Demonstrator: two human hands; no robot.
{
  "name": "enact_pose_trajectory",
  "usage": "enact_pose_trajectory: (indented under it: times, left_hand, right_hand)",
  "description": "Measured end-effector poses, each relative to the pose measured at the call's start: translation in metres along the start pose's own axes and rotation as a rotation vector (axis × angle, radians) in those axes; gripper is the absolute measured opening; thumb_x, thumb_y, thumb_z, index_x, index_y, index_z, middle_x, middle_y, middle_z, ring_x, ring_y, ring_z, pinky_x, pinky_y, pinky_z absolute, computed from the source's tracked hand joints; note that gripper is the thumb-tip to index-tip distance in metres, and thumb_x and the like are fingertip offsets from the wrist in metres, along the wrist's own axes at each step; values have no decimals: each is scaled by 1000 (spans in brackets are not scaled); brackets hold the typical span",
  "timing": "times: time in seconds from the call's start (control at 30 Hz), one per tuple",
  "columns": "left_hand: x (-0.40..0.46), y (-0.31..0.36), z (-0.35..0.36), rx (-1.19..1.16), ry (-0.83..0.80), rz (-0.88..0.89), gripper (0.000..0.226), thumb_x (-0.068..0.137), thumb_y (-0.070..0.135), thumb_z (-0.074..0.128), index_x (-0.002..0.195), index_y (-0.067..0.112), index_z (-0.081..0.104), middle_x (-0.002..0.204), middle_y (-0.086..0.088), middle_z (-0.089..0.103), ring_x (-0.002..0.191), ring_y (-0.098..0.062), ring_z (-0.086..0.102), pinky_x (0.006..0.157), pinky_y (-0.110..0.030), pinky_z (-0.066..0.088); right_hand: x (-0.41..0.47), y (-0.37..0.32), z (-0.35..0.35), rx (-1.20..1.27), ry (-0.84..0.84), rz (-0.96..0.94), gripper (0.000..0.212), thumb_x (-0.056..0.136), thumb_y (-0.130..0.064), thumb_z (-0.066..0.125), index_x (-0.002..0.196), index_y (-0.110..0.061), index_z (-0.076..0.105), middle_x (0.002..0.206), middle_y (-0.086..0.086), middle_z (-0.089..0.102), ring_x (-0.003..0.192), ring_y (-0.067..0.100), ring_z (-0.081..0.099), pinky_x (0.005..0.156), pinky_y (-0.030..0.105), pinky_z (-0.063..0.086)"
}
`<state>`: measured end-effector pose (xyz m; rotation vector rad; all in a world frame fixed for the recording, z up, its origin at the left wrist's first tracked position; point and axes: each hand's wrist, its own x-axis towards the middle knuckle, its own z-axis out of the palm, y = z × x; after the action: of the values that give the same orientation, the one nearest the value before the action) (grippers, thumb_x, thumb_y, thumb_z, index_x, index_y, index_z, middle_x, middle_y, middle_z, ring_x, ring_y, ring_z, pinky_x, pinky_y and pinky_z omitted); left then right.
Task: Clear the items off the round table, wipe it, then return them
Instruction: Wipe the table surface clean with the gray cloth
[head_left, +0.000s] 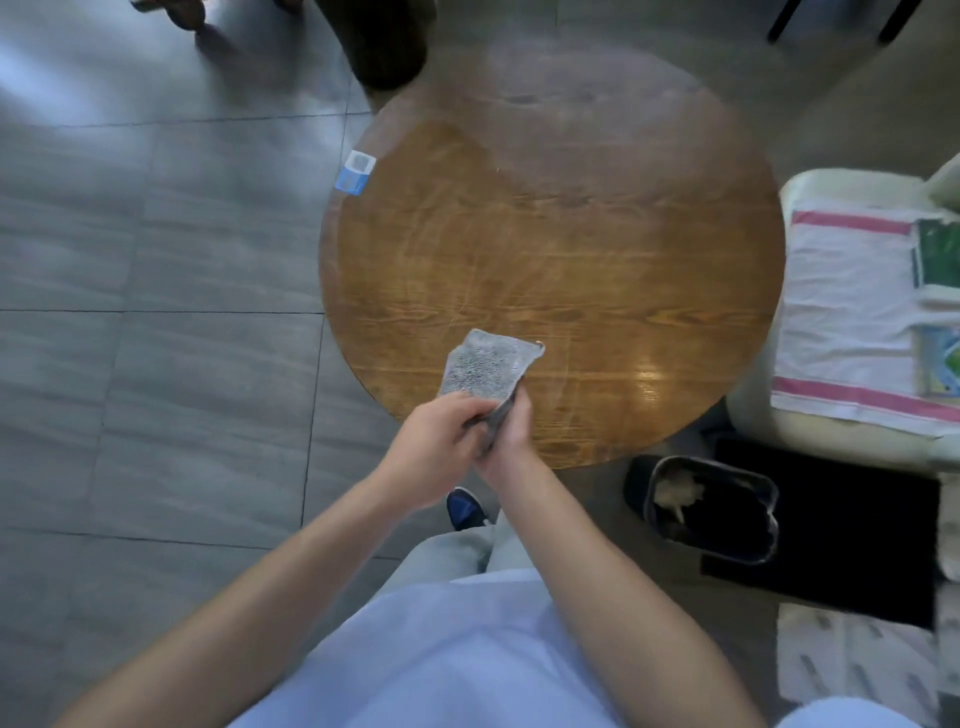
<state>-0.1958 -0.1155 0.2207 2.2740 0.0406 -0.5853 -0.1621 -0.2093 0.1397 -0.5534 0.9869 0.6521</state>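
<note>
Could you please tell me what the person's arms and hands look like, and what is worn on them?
Both forearms are bare to above the elbow: no sleeves in view, no gloves. No watch, ring or bracelet shows on the left hand or right hand. The top is light blue.

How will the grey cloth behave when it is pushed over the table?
The cloth is probably floppy: it bends where both hands, left and right, hold it. It looks thin, so likely light. Its speckled weave may drag slightly on the table.
</note>
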Motion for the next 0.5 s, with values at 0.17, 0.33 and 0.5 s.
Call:
enact_pose_trajectory:
  times: [0.17,0.33,0.5]
  left_hand:
    - [35,30,23,195,-254,100,27,99,24,55,121,16,69,98,2,60,95,-23,61,84,-41,49]
    - [55,13,30,191,-152,157,48,101,29,57,148,24,51,136,2,62,111,-17,65,90,-35,55]
    - [88,-94,3,313,91,-81,59,98,18,62,153,12,42,158,-8,39,141,-26,46,114,-41,40]
  right_hand:
    - [19,-35,-43,113,56,-24,47,113,-36,27,87,-13,58,81,6,61,61,17,68,56,22,51]
    - [21,-83,-62,109,-135,-207,43,79,-51,82,98,-12,77,101,8,73,98,26,70,101,33,51]
    - [10,-140,-101,209,-76,-504,59,66,-47,89,115,-18,73,112,8,72,100,29,70,91,42,57]
